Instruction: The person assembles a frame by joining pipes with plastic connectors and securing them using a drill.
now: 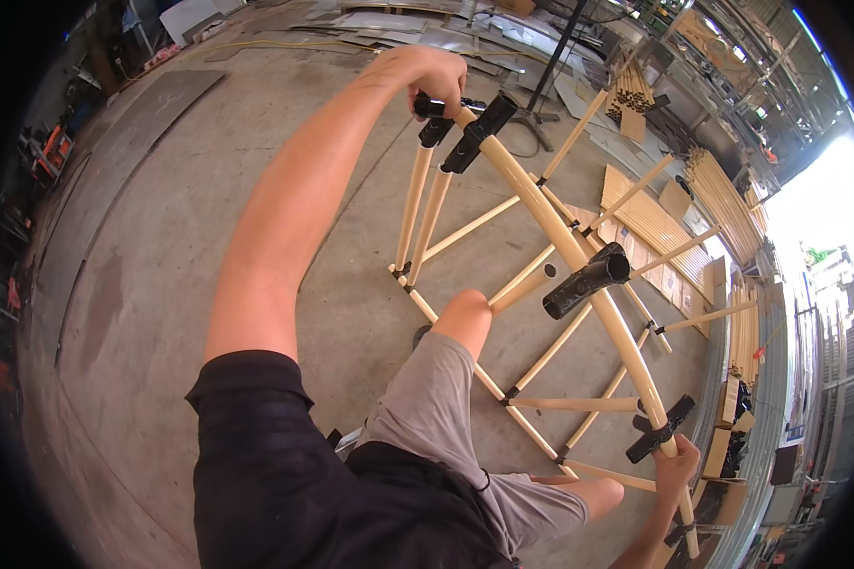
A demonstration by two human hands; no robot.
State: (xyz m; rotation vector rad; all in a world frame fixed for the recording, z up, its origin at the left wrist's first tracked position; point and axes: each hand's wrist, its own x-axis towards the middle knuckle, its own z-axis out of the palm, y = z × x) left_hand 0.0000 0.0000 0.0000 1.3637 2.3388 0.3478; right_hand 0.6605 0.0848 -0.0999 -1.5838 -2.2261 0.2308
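Observation:
A long beige pipe (531, 194) with black pipe joints slants across in front of me, over a frame of beige pipes. At its far upper end my left hand (440, 80) is closed around a black joint (432, 105); part of the grip is hidden. Lower right, my right hand (677, 464) wraps round the same long pipe, just below a black cross-shaped joint (661, 429). Midway along it sits a wide black joint (586, 282). Two upright pipes (416, 211) stand under the left hand. Another upright pipe (524, 288) rises beside my knee.
The frame's bottom pipes (531, 431) lie on the concrete floor (199, 228) around my legs. Several pipe ends stick up at the far side. Bundled pipes (726, 204) and cardboard (659, 270) lie to the right. A black stand (539, 116) is at the back, a flat sheet (128, 161) at left.

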